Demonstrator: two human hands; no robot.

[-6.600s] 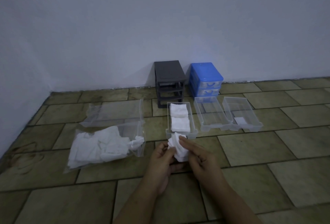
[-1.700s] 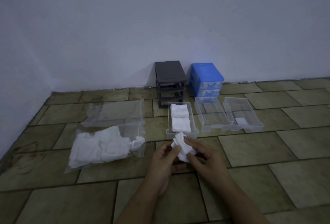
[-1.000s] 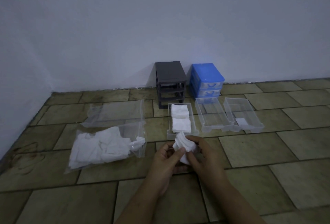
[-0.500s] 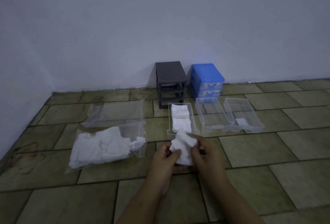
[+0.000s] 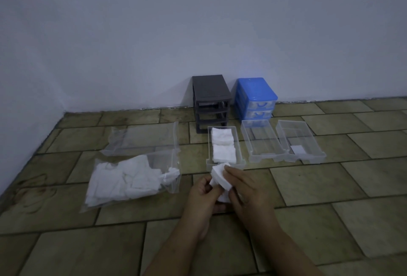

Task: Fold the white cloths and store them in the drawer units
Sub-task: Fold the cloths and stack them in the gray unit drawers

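Both hands are working one small white cloth (image 5: 220, 178) just above the tiled floor (image 5: 330, 187): the left hand (image 5: 203, 196) is pinching its lower edge between thumb and curled fingers, while the right hand (image 5: 244, 189) is lying over the top of it, fingers laid along the upper fold and thumb tucked beneath, so each grip is closing on the same piece of fabric. The cloth is looking partly folded, though in this dim light the number of layers is hard to make out. Directly beyond the hands, a clear drawer (image 5: 239, 143) is sitting on the floor with two folded cloths (image 5: 222, 143) lying flat inside, one behind the other. To its right, a second clear drawer (image 5: 259, 141) is standing beside it, and a third drawer (image 5: 300, 141) is holding only a small white piece near its front. Against the wall, the grey drawer frame (image 5: 210, 99) is standing with its slots open, next to the blue drawer unit (image 5: 255, 97). Off to the left, a clear plastic bag (image 5: 141, 165) is holding a heap of unfolded cloths (image 5: 123, 181). Folding is the step in hand; the next move is likely calling for pressing the last crease flat and then reaching forward to lay the cloth in the near drawer.
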